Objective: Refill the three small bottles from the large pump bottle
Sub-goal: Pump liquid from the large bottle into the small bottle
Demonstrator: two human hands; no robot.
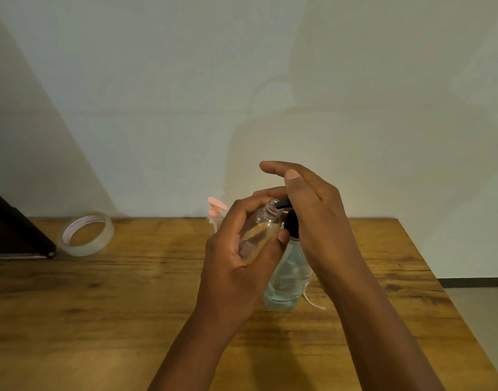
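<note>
**Small bottle held at the spout: a spill looks like the main risk**

The small bottle (pixel 260 227), clear and uncapped, is tilted in the air, its open neck right at the black spout of the large pump bottle (pixel 287 275) standing on the tabletop (pixel 129 292). The left hand (pixel 236 261) has its fingers curled round the small bottle. The right hand (pixel 312 210) rests on the pump head, fingers straight and loosely spread. If the neck drifts off the spout, liquid could run down outside. A hard, off-centre push might tip the big bottle. Another pink-pumped bottle (pixel 215 214) stands behind.
</note>
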